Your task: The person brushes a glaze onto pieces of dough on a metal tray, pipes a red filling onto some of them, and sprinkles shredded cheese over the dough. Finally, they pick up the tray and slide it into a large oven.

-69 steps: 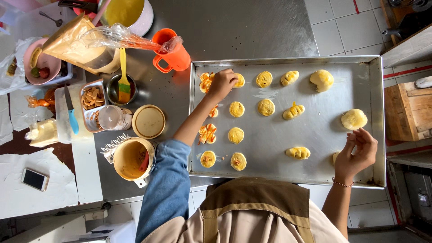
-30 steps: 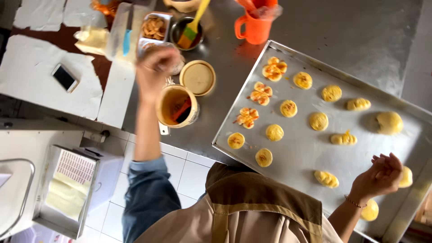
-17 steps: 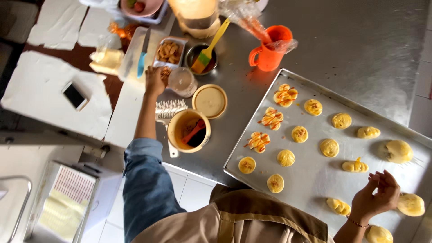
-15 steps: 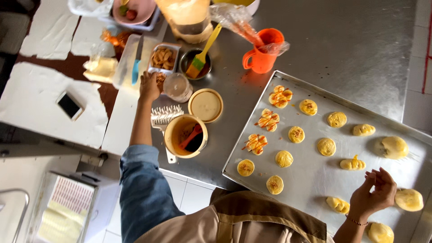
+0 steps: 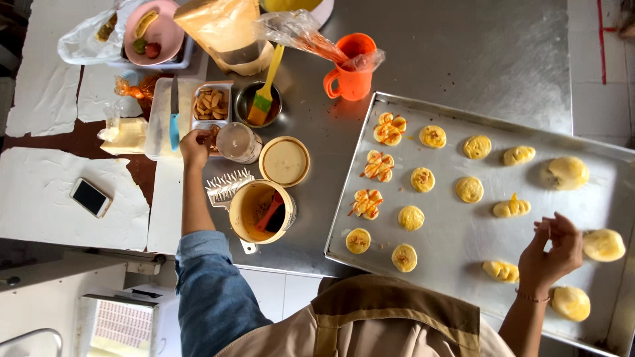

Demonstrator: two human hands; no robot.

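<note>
- Far left: white phone [image 5: 90,197] lay flat on white paper, well apart from both hands; not touched.
- Left hand [image 5: 195,145] was stretched out to the small white tray of nuts [image 5: 210,106]; fingers curled down at the tray's near end, touching or just over it; can't tell if it pinched a nut, view too small; blue-handled knife [image 5: 173,112] lay just left of the hand, long axis running away from the person.
- Nuts: pale brown, piled in a rectangular tray whose long axis ran away from the person; they sat just beyond the fingertips, so left hand was far nearer than the right.
- Just right of that hand: clear lidded jar [image 5: 238,141]; then round tan lid [image 5: 284,160]; yellow tub [image 5: 260,211] w/ red tool inside, nearer the body.
- Steel counter [image 5: 463,53] carried the baking tray [image 5: 476,244]; rows of round yellow dough pieces [image 5: 423,179], left-most ones streaked red-orange.
- Right hand [image 5: 552,248] hovered over the tray's right part, fingers loosely bent, half open, holding nothing visible; plain dough ball [image 5: 602,244] just right of it.
</note>
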